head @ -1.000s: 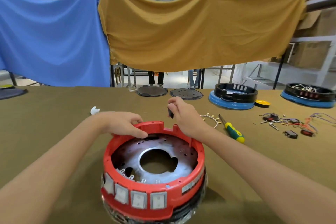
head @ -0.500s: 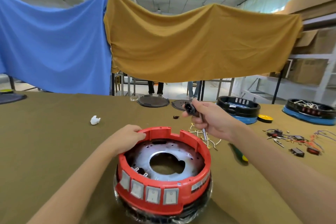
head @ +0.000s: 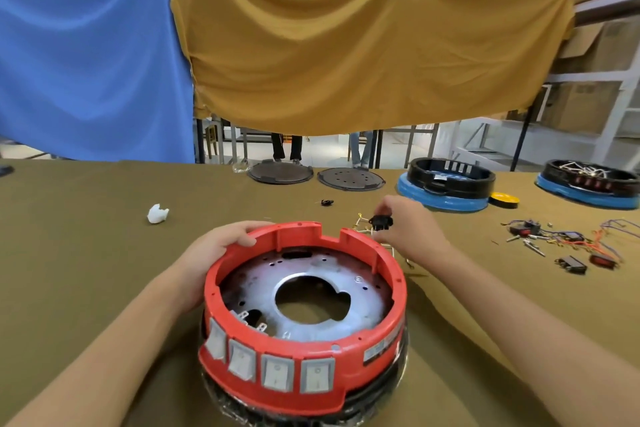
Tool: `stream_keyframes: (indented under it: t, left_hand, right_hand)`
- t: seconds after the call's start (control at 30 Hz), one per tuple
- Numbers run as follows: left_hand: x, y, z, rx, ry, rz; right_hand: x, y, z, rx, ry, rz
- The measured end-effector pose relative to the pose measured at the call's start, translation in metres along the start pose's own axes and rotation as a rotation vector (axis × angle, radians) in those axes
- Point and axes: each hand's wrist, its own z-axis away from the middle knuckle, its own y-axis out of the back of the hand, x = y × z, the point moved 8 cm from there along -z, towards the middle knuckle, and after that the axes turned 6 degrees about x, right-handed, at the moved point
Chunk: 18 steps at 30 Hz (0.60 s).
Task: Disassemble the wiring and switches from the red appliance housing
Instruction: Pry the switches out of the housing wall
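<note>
The red appliance housing [head: 381, 263] stands in front of me on the olive table, a metal plate with a round hole [head: 363, 302] inside it. Several grey rocker switches [head: 277, 373] line its near wall. My left hand [head: 221, 246] grips the housing's far-left rim. My right hand [head: 412, 230] is just behind the far-right rim, fingers pinched on a small black socket part [head: 381, 221] with pale wires [head: 363, 225] hanging from it.
Loose wires and removed switches [head: 561, 243] lie at the right. Two blue-and-black housings [head: 446, 184] [head: 588, 184], a yellow disc [head: 505, 200] and two dark round plates [head: 280, 172] stand at the back. A white scrap [head: 157, 213] and a small black piece [head: 326, 202] lie on the cloth.
My right hand lifted the black socket part with its wires up out of the housing, then lowered it to the table behind the right rim. My left hand stayed on the rim.
</note>
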Motion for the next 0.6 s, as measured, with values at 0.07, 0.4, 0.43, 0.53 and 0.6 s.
stream_keyframes:
  t: [0.07, 0.4, 0.43, 0.53, 0.6]
  left_hand:
    - [-0.001, -0.001, 0.001, 0.0, 0.005, 0.012]
    - [-0.002, 0.0, 0.002, -0.021, -0.043, -0.022]
    - [-0.001, 0.0, 0.002, -0.023, -0.059, -0.015]
    - [0.003, 0.0, 0.004, -0.021, -0.117, -0.036]
    - [0.004, 0.003, 0.005, 0.01, -0.135, -0.051]
  right_hand:
    - [0.008, -0.009, 0.002, -0.002, 0.042, 0.098]
    - [0.037, -0.007, -0.011, -0.078, -0.06, -0.029]
    - [0.035, 0.003, -0.013, -0.011, -0.058, -0.06]
    - [0.011, 0.031, -0.01, 0.055, -0.03, -0.22]
    - [-0.021, 0.045, -0.002, 0.011, 0.035, -0.308]
